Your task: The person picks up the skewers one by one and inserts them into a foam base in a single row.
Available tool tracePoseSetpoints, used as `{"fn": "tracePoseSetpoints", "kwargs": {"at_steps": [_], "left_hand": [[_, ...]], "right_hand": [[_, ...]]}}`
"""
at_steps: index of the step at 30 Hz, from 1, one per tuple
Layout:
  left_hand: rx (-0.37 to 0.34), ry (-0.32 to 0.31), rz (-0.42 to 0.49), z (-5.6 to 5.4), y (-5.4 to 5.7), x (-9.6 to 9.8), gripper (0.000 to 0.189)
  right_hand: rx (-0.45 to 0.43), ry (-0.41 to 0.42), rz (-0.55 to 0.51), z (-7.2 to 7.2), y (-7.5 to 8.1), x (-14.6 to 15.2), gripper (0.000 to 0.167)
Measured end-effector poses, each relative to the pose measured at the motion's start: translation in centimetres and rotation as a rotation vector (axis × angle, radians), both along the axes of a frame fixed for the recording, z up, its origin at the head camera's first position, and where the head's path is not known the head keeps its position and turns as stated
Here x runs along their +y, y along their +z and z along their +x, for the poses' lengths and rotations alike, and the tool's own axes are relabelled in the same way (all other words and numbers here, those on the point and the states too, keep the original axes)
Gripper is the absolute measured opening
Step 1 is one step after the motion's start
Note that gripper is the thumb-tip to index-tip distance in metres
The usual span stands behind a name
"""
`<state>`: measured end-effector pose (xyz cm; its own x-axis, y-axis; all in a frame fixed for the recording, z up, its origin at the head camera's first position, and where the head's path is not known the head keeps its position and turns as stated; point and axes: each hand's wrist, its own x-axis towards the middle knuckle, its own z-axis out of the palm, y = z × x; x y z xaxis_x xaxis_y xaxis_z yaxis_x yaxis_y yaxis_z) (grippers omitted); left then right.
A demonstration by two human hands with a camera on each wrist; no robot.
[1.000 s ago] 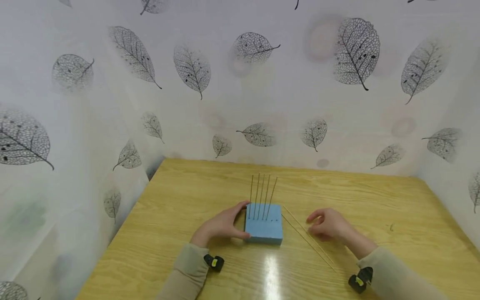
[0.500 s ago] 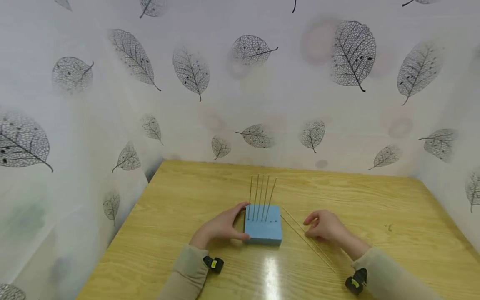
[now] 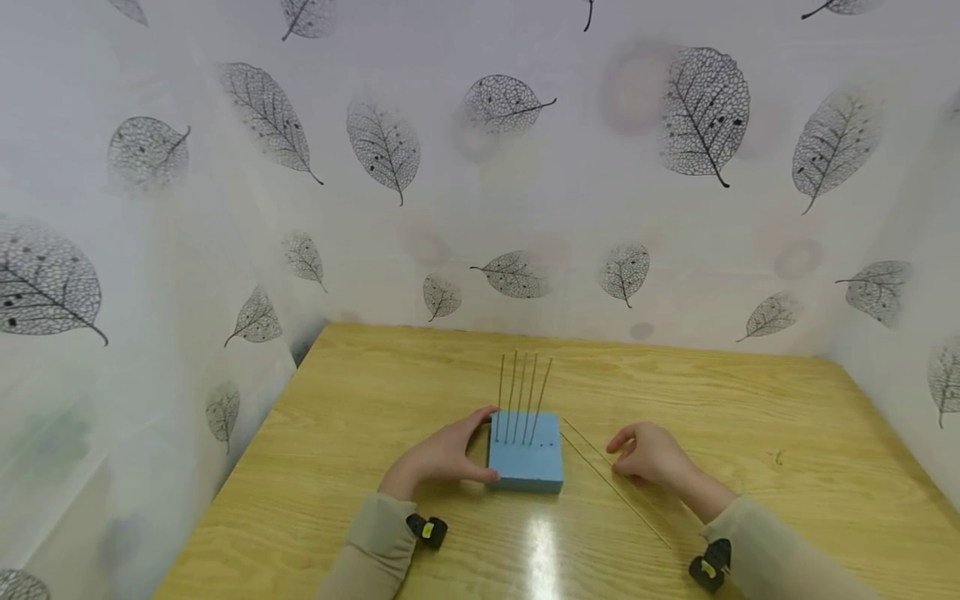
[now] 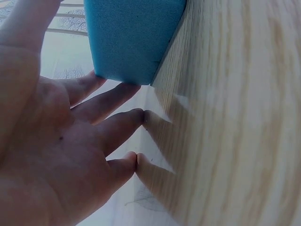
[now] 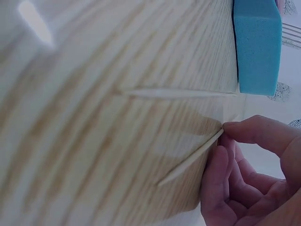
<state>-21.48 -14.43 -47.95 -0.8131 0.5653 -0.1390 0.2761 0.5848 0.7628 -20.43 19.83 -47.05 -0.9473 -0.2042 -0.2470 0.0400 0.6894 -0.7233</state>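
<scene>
A light blue foam block (image 3: 525, 468) lies on the table with several thin sticks (image 3: 500, 397) standing upright in a row in it. Two small holes (image 3: 547, 445) continue that row at the right. My left hand (image 3: 442, 454) holds the block's left side, thumb at the front corner and index finger at the back; its other fingertips show near the tabletop in the left wrist view. To the right of the block, my right hand (image 3: 654, 456) pinches a thin wooden stick (image 5: 190, 161) between thumb and index finger, low over the table. Another stick (image 5: 178, 93) lies beside it.
The wood-grain table (image 3: 375, 375) reaches back to a pale leaf-printed curtain (image 3: 450, 208), which also hangs along both sides. A tiny dark scrap or mark (image 3: 780, 457) shows on the table at the right.
My right hand has come slightly left and its fingers have closed onto the nearer-to-hand stick. The left hand and the block have stayed put.
</scene>
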Motion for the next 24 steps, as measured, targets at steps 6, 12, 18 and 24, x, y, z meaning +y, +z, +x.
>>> {"fn": "tracePoseSetpoints", "kwargs": {"at_steps": [6, 12, 18, 24], "left_hand": [[0.007, 0.006, -0.003, 0.1, 0.1, 0.0, 0.104], [0.005, 0.009, -0.004, 0.0, 0.2, 0.1, 0.105], [0.007, 0.009, -0.003, 0.0, 0.2, 0.0, 0.105], [0.005, 0.006, -0.001, 0.1, 0.0, 0.0, 0.105]], "right_hand": [[-0.028, -0.028, -0.018, -0.3, 0.2, 0.7, 0.024], [-0.079, -0.047, -0.106, -1.0, 0.9, 2.1, 0.033], [-0.151, -0.081, -0.178, -1.3, 2.2, 3.1, 0.043], [-0.163, -0.088, -0.246, -1.3, 3.7, 3.3, 0.044]]}}
